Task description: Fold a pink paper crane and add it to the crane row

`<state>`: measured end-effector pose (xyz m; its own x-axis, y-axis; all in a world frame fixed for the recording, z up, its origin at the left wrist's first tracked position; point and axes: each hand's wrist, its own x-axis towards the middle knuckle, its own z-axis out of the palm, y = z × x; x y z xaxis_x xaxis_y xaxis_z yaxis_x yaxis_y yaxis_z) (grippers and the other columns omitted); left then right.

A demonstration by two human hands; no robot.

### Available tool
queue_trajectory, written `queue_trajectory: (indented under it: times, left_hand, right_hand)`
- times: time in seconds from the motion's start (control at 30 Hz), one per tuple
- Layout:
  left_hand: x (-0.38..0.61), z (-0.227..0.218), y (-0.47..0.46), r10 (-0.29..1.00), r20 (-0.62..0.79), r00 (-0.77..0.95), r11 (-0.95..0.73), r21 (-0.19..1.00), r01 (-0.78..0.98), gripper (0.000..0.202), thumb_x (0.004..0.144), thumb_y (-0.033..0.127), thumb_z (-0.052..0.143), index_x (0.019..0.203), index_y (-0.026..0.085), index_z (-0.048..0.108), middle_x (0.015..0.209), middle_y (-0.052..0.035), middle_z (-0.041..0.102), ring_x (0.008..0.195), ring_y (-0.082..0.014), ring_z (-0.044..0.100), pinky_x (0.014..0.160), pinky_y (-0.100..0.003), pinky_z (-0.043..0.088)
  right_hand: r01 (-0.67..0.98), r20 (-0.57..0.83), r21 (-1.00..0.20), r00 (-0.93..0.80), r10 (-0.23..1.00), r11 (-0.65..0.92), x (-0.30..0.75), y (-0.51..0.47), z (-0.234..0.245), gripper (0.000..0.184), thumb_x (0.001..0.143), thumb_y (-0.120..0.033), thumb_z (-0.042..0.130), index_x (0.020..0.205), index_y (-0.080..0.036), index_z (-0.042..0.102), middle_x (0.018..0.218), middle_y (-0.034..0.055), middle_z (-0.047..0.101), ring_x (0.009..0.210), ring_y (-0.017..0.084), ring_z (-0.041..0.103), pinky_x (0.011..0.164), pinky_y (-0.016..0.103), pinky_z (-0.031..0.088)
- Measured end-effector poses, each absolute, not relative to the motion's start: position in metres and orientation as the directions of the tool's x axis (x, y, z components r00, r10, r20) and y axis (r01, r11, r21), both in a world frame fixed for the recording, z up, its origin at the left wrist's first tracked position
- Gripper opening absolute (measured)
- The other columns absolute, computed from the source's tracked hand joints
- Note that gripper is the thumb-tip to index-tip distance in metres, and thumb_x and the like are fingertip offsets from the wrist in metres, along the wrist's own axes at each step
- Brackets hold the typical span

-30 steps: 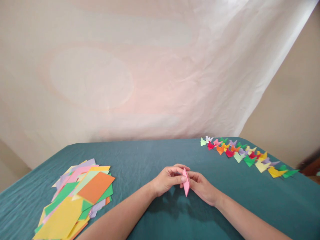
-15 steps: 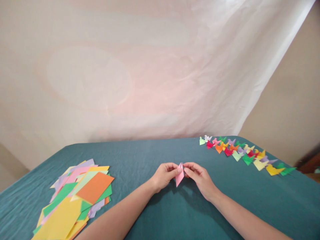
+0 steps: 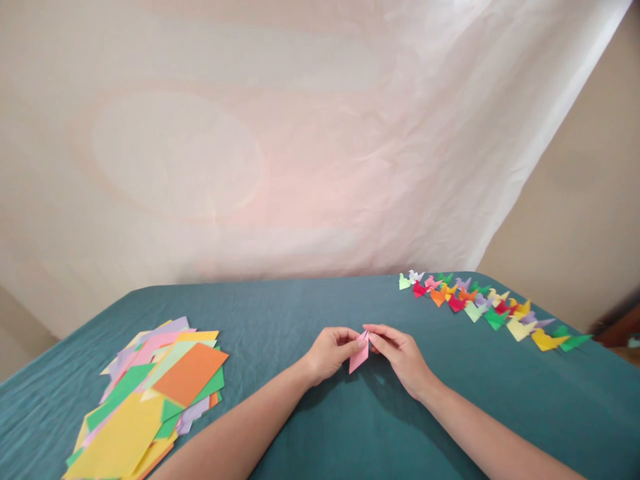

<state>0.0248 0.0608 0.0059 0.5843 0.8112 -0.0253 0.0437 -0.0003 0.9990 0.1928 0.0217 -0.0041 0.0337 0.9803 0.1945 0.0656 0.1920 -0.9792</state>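
Note:
A small pink folded paper (image 3: 359, 360), shaped like a narrow diamond, is held upright a little above the table in front of me. My left hand (image 3: 334, 352) pinches its left side between thumb and fingers. At its upper tip, my right hand (image 3: 397, 353) is closed with thumb and index finger on the paper's point. The pinched tip is partly covered by the fingertips. Both hands are close together, and their shadows fall on the cloth below.
A dark green cloth covers the table (image 3: 280, 307). A loose pile of coloured paper sheets (image 3: 190, 377) lies on the left. Rows of small folded paper birds (image 3: 495, 319) stand along the far right edge. A pale sheet (image 3: 300, 147) hangs behind the table.
The pink paper has turned slightly, its lower point shifting left. My right fingers have moved a little left onto its upper tip.

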Motion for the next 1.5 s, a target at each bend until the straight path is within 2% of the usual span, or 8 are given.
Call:
queue_trajectory:
  times: [0.57,0.73,1.17,1.5]
  left_hand:
    - [0.0249,0.0026,0.0616,0.814,-0.020,0.581,-0.004,0.999,0.039,0.042,0.070,0.051,0.064,0.083,0.011,0.066,0.075,-0.0042,0.065,0.065,-0.0132,0.054,0.063,-0.023,0.040]
    - [0.0252,0.0022,0.0617,0.809,-0.007,0.587,-0.006,1.000,0.020,0.038,0.071,0.048,0.064,0.081,0.011,0.066,0.073,-0.0026,0.063,0.063,-0.0115,0.052,0.063,-0.022,0.039]
    - [0.0250,0.0020,0.0615,0.816,-0.021,0.578,-0.001,0.999,0.039,0.040,0.069,0.049,0.064,0.082,0.012,0.066,0.073,-0.0030,0.064,0.065,-0.0130,0.054,0.063,-0.023,0.040]
    - [0.0254,0.0021,0.0611,0.826,-0.024,0.563,-0.016,0.998,0.066,0.044,0.069,0.053,0.063,0.084,0.011,0.066,0.074,-0.0041,0.064,0.067,-0.0138,0.055,0.065,-0.023,0.040]
  right_hand:
    - [0.139,0.228,-0.966,0.058,0.972,0.218,0.1917,0.0208,-0.0004,0.032,0.075,-0.043,0.059,0.094,-0.020,0.070,0.083,0.0049,0.066,0.070,0.017,0.058,0.066,0.030,0.050]
    - [0.122,0.239,-0.965,0.029,0.971,0.234,0.1929,0.0226,-0.0048,0.029,0.076,-0.041,0.059,0.094,-0.020,0.068,0.087,0.0049,0.065,0.079,0.018,0.059,0.072,0.030,0.050]
    - [0.389,0.446,-0.833,0.053,0.893,0.393,0.1921,0.0177,-0.0040,0.022,0.080,-0.032,0.056,0.093,-0.020,0.068,0.085,0.0053,0.063,0.075,0.018,0.059,0.066,0.029,0.047]
    - [0.479,0.529,-0.762,0.071,0.845,0.437,0.1906,0.0156,-0.0045,0.018,0.082,-0.030,0.056,0.089,-0.020,0.069,0.079,0.0039,0.062,0.066,0.015,0.057,0.061,0.027,0.047]
